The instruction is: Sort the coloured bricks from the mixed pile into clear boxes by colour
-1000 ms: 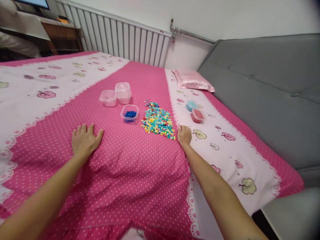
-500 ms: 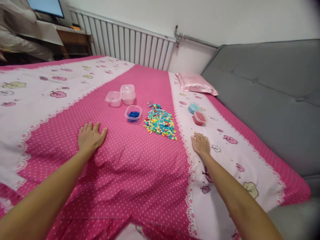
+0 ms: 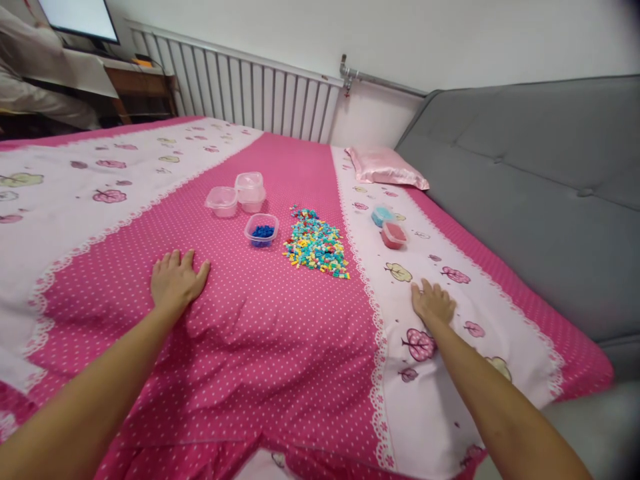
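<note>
My left hand (image 3: 176, 280) lies flat on the pink dotted bedsheet (image 3: 280, 347), fingers spread and holding nothing. On the white printed band at the right rests my right hand (image 3: 433, 304), palm down with its fingers apart. Between and beyond the hands is a heap of small multicoloured pieces (image 3: 317, 243). Left of the heap stands an open clear tub (image 3: 262, 231) with dark blue pieces (image 3: 263, 232) inside. Farther back are clear plastic tubs (image 3: 223, 201), some of them stacked (image 3: 250, 190). Beyond my right hand sit a tub of red contents (image 3: 394, 235) and a tub of light blue contents (image 3: 383, 215).
A pink satin pillow (image 3: 386, 167) lies at the back right, beside a grey padded headboard (image 3: 530, 193). A white radiator (image 3: 240, 83) and a pipe (image 3: 385, 81) run along the wall. At far left a person (image 3: 35, 73) sits at a desk with a monitor (image 3: 80, 19).
My right hand has moved right and slightly nearer to me across the white band. My left hand stays flat on the sheet. The view has shifted slightly.
</note>
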### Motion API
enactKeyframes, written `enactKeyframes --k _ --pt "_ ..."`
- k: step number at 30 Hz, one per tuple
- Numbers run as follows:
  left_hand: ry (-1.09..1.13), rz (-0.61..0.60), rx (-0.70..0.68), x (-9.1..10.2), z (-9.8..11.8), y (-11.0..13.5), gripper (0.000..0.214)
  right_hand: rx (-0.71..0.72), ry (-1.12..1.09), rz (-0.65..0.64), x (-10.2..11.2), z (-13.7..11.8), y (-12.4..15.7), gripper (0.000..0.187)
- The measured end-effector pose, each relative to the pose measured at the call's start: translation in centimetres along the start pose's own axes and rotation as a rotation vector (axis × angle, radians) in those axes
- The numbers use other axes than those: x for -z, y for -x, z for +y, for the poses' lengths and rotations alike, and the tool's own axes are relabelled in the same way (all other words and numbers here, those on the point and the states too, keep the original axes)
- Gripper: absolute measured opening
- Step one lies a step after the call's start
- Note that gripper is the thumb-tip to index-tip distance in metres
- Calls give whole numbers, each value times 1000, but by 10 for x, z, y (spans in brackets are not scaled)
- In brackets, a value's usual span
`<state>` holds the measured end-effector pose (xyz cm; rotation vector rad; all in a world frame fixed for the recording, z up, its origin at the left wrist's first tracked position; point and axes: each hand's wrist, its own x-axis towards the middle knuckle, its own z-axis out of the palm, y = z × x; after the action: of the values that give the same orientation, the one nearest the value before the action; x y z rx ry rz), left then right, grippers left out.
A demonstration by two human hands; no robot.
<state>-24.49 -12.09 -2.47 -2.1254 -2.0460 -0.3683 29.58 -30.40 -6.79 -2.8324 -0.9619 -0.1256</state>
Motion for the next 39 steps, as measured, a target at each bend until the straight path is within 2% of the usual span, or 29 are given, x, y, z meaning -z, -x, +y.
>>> enactKeyframes --k 16,39 --pt "-3 -16 19 1 1 0 77 15 -8 66 0 -3 4 60" --pt "-4 -2 16 1 1 1 77 20 -5 76 1 -4 5 58"
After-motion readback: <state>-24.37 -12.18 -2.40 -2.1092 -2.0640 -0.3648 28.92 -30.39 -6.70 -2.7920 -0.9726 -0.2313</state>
